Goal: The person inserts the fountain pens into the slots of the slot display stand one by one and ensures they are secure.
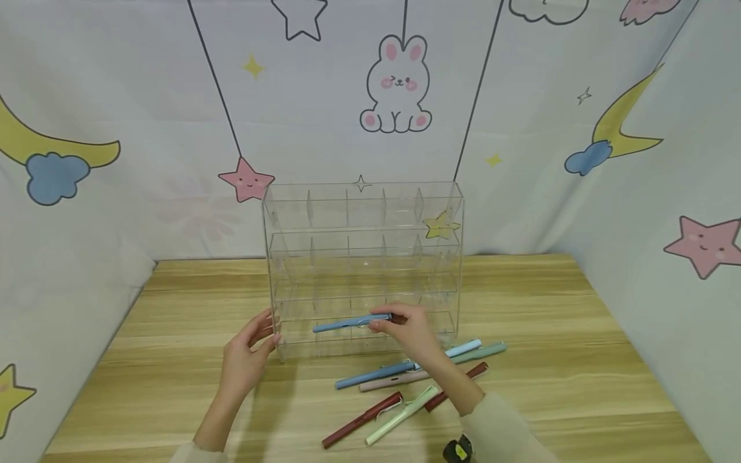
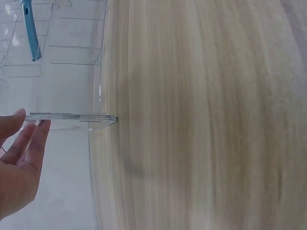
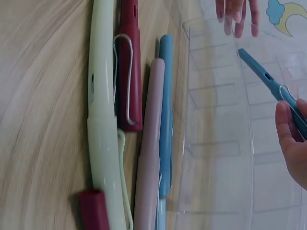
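A clear acrylic organizer (image 1: 270, 270) with rows of small compartments stands upright on the wooden table. My left hand (image 1: 246, 360) grips its left side wall; in the left wrist view the thumb and fingers (image 2: 36, 146) lie on opposite sides of the panel edge (image 2: 72, 116). With thumb and fingers, my right hand (image 1: 413, 329) pinches a blue pen (image 1: 341, 323) by its clip end. This pen lies nearly level in front of the organizer's lower rows, its free end pointing left toward the left hand.
Several pens lie in front of the organizer, under and around the right forearm: another blue pen (image 1: 370, 375), a pinkish pen (image 1: 382, 384), a light blue pen (image 1: 466, 347), a grey-green pen (image 1: 489, 351), a pale green pen (image 1: 399, 418) and two dark red pens (image 1: 359, 421). Patterned cloth walls (image 1: 173, 128) enclose the table.
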Available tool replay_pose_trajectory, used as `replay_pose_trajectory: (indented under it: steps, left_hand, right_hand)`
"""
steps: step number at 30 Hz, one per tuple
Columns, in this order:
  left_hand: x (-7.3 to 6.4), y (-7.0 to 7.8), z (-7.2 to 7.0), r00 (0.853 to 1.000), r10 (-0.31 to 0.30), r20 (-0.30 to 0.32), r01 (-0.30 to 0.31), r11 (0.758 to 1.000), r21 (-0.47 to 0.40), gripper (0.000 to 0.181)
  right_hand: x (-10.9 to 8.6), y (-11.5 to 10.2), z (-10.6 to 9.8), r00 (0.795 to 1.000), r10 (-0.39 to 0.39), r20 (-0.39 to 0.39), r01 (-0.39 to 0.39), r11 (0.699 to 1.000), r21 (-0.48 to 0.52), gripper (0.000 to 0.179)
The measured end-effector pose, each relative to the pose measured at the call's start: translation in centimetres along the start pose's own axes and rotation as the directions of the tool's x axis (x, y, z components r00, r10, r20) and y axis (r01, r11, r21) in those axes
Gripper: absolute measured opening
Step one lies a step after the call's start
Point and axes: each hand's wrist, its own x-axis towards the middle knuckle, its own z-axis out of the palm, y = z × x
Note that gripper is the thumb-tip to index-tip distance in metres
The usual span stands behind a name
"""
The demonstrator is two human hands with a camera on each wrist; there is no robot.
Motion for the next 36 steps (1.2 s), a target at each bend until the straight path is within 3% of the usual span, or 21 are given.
replay_pose_trajectory:
  steps: [7,13,21,24,30,36]
  left_hand:
    - [0.0,-0.1,0.0,1.000,-0.010,0.005,0.010,1.000,0.000,0.048]
    - [0.0,-0.2,0.1,1.000,-0.009,0.002,0.009,1.000,0.000,0.047]
    - [0.0,-0.2,0.1,1.000,-0.002,0.001,0.002,1.000,-0.007,0.048]
    - [0.0,-0.1,0.1,1.000,0.001,-0.003,-0.001,1.000,-0.009,0.047]
    - [0.0,-0.2,0.1,1.000,0.005,-0.009,-0.005,1.000,-0.008,0.047]
    - [0.0,-0.2,0.1,1.000,0.008,-0.003,-0.008,1.000,-0.012,0.047]
  right_hand:
    - [0.2,-2.0,1.8,1.000,-0.015,0.000,0.015,0.998,0.058,0.020]
    - [-0.2,-3.6,2.5,1.000,0.005,-0.025,-0.006,0.998,-0.057,0.019]
    - [0.5,-0.8,3.6,0.997,-0.048,0.056,0.049,0.998,-0.025,0.028]
    - [0.4,-0.7,4.2,0.996,-0.050,0.068,0.052,0.998,-0.030,0.028]
    - [0.4,-0.5,5.2,0.998,-0.032,0.056,0.035,0.998,-0.055,0.025]
    - [0.5,0.3,6.3,0.997,-0.070,0.015,0.071,0.994,-0.079,0.021]
